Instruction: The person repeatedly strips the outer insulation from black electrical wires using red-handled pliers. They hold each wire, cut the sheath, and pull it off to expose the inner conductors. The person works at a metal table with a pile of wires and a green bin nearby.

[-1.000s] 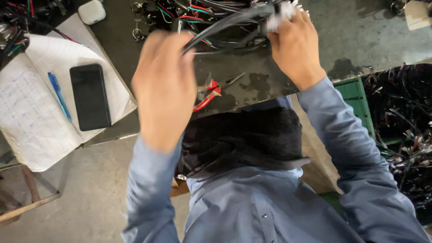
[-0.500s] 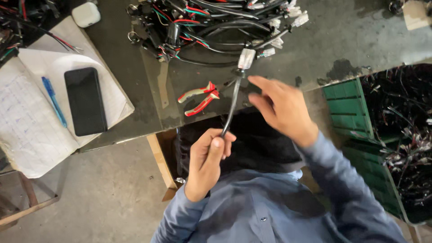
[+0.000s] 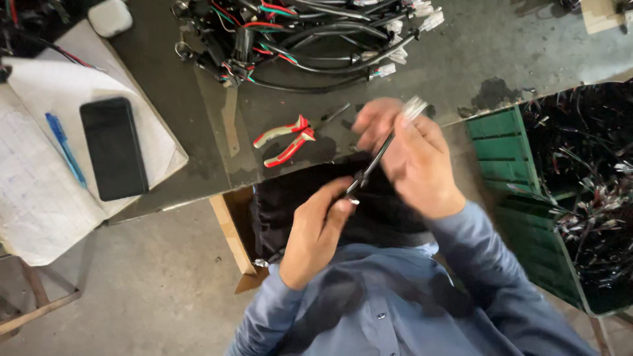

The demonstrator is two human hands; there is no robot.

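Both hands have closed in on each other since half a second ago; the cable between them now sits steeper and shorter. Left hand (image 3: 316, 234) has risen from lap level to just under the table edge, thumb and fingers pinched on the lower end of the black cable (image 3: 372, 168). Right hand (image 3: 412, 155) has pulled back toward the body, fingers curled around the upper end, where a pale plastic connector (image 3: 415, 105) sticks out past the fingertips; motion blur hides the exact grip there. Cable runs diagonally, lower end at the left hand, upper end at the right, held in the air over the table edge and a dark cloth (image 3: 310, 198) on the lap.

On the dark tabletop (image 3: 501, 46): red-handled pliers (image 3: 285, 140) lying just left of the hands, untouched. Tangled bundle of wiring harnesses (image 3: 290, 39) at the far side, several white connectors showing. Left of that, an open notebook (image 3: 39, 178) with a black phone (image 3: 113, 148) and a blue pen (image 3: 66, 148) resting on it. Green crate (image 3: 521, 198) full of black cables to the right.
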